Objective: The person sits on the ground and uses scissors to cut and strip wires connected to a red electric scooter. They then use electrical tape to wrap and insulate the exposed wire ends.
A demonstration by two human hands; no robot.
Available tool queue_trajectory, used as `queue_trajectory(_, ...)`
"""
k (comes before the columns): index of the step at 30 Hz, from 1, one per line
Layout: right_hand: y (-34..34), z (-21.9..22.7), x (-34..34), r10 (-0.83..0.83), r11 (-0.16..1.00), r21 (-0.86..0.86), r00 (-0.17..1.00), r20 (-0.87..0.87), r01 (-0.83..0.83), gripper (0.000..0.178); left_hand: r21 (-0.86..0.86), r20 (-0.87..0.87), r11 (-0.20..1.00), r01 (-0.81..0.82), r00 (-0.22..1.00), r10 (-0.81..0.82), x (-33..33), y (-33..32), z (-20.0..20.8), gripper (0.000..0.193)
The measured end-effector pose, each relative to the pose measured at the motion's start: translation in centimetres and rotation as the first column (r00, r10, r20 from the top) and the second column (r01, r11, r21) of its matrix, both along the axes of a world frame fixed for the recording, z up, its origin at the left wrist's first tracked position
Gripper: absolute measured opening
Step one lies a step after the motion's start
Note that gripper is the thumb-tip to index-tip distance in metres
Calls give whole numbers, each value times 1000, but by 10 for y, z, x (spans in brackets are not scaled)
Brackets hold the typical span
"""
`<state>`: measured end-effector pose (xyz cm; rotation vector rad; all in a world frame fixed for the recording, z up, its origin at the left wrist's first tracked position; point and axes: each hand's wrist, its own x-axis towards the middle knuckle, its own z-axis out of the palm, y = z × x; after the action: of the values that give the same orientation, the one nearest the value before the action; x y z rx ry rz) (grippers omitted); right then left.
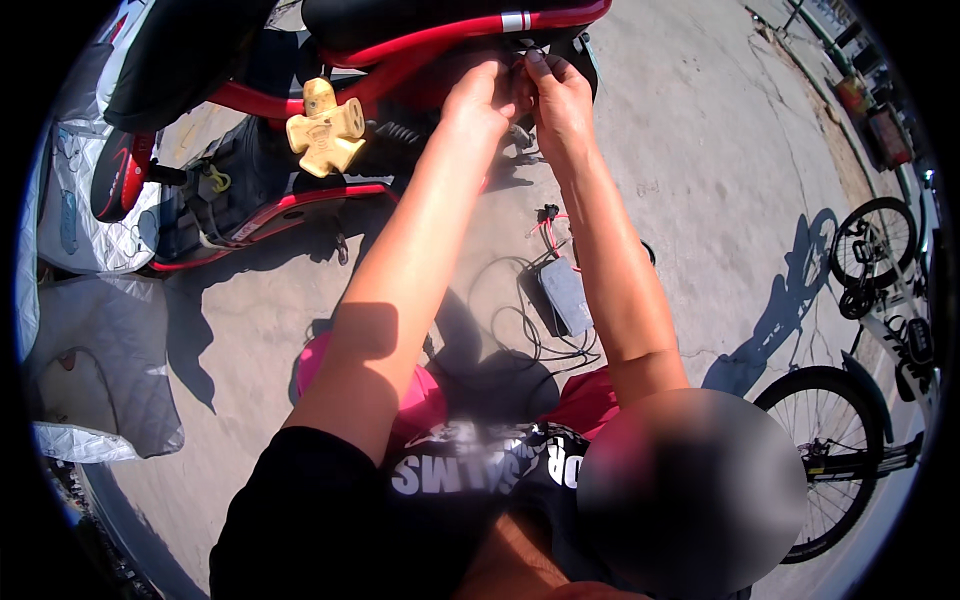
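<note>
Both my arms reach up to the rear of a red and black electric scooter [440, 38], just below its seat edge. My left hand [482, 98] is closed, its fingertips close to the other hand and partly hidden against the dark bodywork. My right hand [563, 105] is pinched, thumb against fingers, beside the left. What the two hands hold between them is too small and dark to make out. On the ground below lies a grey box-shaped charger [567, 297] with black cable loops and red wires [548, 232] ending in a dark connector.
A yellow flower-shaped piece [326, 130] is on the scooter's side. The scooter's footboard [250, 215] and a silver quilted cover [100, 300] are at the left. A bicycle [875, 300] stands at the right on cracked concrete. A blurred round patch covers the lower right.
</note>
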<state>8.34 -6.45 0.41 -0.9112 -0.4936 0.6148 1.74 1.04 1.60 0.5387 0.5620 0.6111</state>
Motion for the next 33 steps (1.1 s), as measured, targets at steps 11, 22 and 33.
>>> queue_trajectory(11,-11,3,21,171,973,-212,908,383,-93,18,441,-102,888,127,991,-91,-18,1,-7,13)
queue_trajectory(22,-23,19,17,50,965,-167,484,874,202,16,668,-20,743,-48,996,83,-11,-10,5,15)
queue_trajectory(33,-48,6,4,-16,954,-69,279,960,291,15,569,70,819,-76,997,44,-4,-15,10,10)
